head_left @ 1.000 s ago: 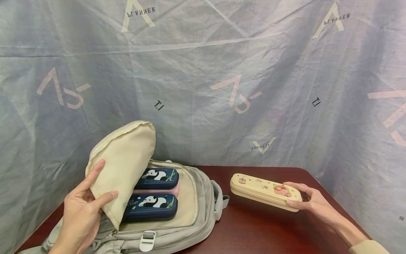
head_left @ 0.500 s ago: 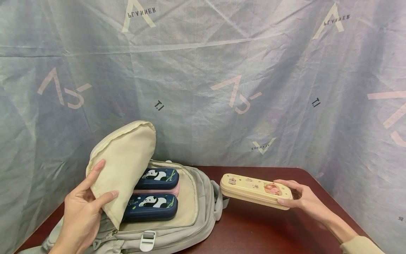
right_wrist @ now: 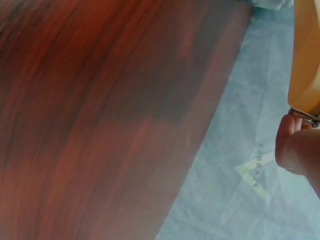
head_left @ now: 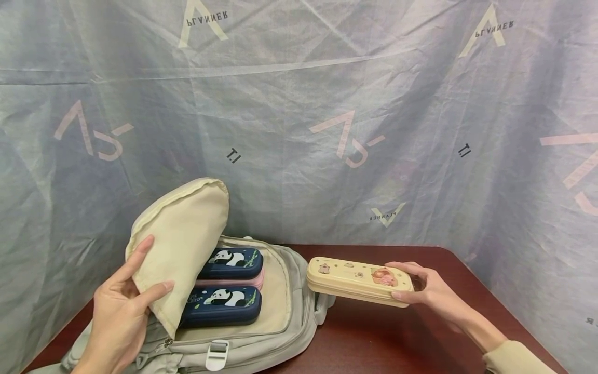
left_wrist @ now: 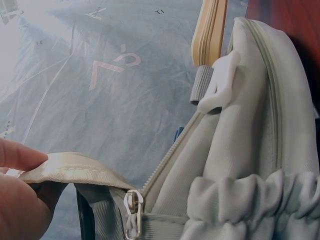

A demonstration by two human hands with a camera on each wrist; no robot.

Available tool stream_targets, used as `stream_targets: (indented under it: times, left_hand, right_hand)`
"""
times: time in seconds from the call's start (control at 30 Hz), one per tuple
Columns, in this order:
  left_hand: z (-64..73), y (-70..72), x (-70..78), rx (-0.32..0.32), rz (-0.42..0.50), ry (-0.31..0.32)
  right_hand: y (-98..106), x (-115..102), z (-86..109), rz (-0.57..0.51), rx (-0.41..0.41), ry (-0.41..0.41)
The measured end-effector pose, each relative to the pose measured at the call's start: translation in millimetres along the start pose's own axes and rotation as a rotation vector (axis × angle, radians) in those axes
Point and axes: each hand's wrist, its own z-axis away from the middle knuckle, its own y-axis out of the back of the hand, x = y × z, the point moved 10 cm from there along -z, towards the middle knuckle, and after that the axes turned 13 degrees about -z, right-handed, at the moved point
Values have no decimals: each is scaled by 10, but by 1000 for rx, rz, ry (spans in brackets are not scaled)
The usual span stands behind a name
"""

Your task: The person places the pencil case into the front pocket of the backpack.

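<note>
My left hand (head_left: 120, 309) pinches the edge of the backpack's cream-lined flap (head_left: 184, 249) and holds it raised. The pale grey backpack (head_left: 299, 317) lies on the table with this compartment unzipped. Inside it are two navy pencil cases with pandas, a rear one (head_left: 235, 262) and a front one (head_left: 229, 305), and a pink case (head_left: 252, 281) shows between them. By its right end my right hand (head_left: 427, 288) grips a cream-yellow pencil case (head_left: 355, 279) printed with small bears. That case is held up off the table, its left end at the backpack's right edge.
A dark red wooden table (head_left: 364, 337) carries the backpack. Grey printed cloth (head_left: 280, 130) hangs behind and at both sides. A metal zip pull (left_wrist: 132, 205) hangs at the flap's corner, and a white buckle (head_left: 217, 355) sits on the backpack's near side.
My right hand has moved left with the cream-yellow pencil case, from over the bare table to the backpack's right edge. The left hand and flap have stayed in place.
</note>
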Motion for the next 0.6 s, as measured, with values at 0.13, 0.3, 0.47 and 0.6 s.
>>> stream_targets:
  times: [0.13, 0.3, 0.47, 0.6]
  left_hand:
    - [1, -3, 5, -4, 6, -10]
    - [2, -2, 4, -8, 11, -12]
    - [0, 0, 1, -7, 7, -9]
    - [0, 2, 5, -3, 1, -12]
  right_hand:
    - [-79, -22, -46, -23, -12, -1]
    - [-171, -47, -106, -35, -25, -3]
    - [-254, -57, -158, -42, -33, -22]
    - [-332, -73, -192, -53, -48, -15]
